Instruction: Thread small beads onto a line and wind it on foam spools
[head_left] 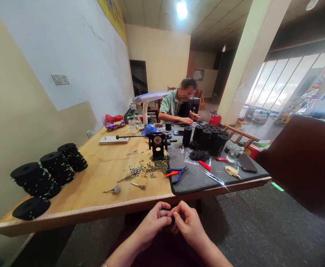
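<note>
Just below the table's front edge, my left hand and my right hand meet with their fingertips pinched close together. Whatever lies between the fingers is too small to make out. On the table beyond them lie blue-handled pliers and a pair of silver thread snips. A heap of small dark and brassy pieces spreads in front of a black winding device with a dial. Beside it sit colourful beads and small bundles of fine pale strands.
Stacks of black foam spools stand on the left, and more black spools on the grey mat. A blue-white lamp rises at the back. Across the table a person works. A brown chair back is at right.
</note>
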A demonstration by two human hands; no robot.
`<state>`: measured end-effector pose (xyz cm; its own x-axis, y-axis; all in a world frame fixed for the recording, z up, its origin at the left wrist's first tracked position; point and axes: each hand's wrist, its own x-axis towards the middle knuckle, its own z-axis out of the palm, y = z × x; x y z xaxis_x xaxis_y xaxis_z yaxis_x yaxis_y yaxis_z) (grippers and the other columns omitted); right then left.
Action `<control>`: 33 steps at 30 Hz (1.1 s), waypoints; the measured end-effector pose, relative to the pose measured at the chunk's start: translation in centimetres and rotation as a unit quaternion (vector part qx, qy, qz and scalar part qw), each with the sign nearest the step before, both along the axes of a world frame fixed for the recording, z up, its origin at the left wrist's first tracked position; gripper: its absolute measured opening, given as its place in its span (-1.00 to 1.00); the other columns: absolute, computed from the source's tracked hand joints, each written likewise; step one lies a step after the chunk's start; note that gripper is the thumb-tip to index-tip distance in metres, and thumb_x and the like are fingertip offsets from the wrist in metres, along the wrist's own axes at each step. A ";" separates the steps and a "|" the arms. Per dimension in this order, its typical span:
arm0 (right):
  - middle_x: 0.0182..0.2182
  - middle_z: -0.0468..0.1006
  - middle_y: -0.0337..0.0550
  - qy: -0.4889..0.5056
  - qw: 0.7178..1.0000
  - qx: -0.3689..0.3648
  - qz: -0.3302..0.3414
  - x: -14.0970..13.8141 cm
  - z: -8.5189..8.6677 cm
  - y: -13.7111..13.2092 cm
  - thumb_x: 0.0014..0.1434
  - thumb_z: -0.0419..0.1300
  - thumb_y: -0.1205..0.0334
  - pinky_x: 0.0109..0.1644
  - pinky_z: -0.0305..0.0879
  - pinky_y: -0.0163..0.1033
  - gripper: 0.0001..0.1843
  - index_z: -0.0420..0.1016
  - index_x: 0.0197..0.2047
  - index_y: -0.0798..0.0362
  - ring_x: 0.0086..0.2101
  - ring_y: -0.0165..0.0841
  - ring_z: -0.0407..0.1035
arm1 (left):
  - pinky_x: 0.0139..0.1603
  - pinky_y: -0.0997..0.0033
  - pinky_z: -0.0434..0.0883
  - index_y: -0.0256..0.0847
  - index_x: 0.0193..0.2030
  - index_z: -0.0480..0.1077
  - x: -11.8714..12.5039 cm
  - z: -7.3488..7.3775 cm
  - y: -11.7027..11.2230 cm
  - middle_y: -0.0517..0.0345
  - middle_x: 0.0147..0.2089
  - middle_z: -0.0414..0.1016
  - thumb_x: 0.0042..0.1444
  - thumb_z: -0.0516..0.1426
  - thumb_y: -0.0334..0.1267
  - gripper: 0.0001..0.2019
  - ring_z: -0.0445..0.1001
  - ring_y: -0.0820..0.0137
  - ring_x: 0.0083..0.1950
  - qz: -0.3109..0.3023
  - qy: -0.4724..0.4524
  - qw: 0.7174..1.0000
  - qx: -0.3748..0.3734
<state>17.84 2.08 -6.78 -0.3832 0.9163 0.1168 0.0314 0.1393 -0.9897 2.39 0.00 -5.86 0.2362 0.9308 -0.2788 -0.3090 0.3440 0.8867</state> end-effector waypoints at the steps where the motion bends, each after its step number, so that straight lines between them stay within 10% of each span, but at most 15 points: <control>1: -0.49 0.53 -0.23 0.005 1.000 -0.011 0.004 0.0 0.0 0.1 0.18 0.11 -0.01 -0.61 0.29 -0.41 -0.70 0.32 -0.38 0.06 -0.67 -0.49 0.35 | -0.37 0.45 0.18 -0.19 -0.20 0.30 0.0 0.0 0.0 0.15 -0.31 0.53 -0.18 0.19 -0.41 -0.67 0.41 0.41 -0.37 0.004 -0.002 1.000 -0.003; 7: -0.49 0.52 -0.24 0.050 0.994 -0.098 0.007 0.0 -0.2 0.4 0.08 0.18 -0.09 -0.68 0.25 -0.42 -0.63 0.23 -0.41 0.05 -0.70 -0.48 0.36 | -0.26 0.35 0.25 -0.20 -0.14 0.27 0.0 0.3 -0.2 0.08 -0.28 0.56 -0.28 0.08 -0.46 -0.56 0.45 0.33 -0.33 -0.013 -0.094 0.995 -0.015; 16: -0.47 0.51 -0.18 -0.107 0.979 0.163 -0.052 0.3 1.0 -0.6 0.21 0.05 0.28 -0.36 0.28 -0.34 -0.83 0.43 -0.36 0.06 -0.45 -0.37 0.40 | -0.28 0.39 0.29 -0.16 -0.24 0.29 0.2 -0.1 -0.3 0.17 -0.28 0.47 -0.12 0.18 -0.39 -0.74 0.44 0.38 -0.31 -0.010 -0.047 0.999 -0.006; 33: -0.51 0.46 -0.23 -0.102 0.977 0.181 -0.041 0.0 0.9 -0.8 0.21 0.03 0.29 -0.44 0.26 -0.38 -0.84 0.42 -0.35 0.06 -0.54 -0.44 0.36 | -0.41 0.45 0.17 -0.21 -0.35 0.31 0.4 -0.4 -0.7 0.24 -0.42 0.35 -0.04 0.12 -0.36 -0.92 0.29 0.44 -0.40 -0.006 -0.033 0.999 0.038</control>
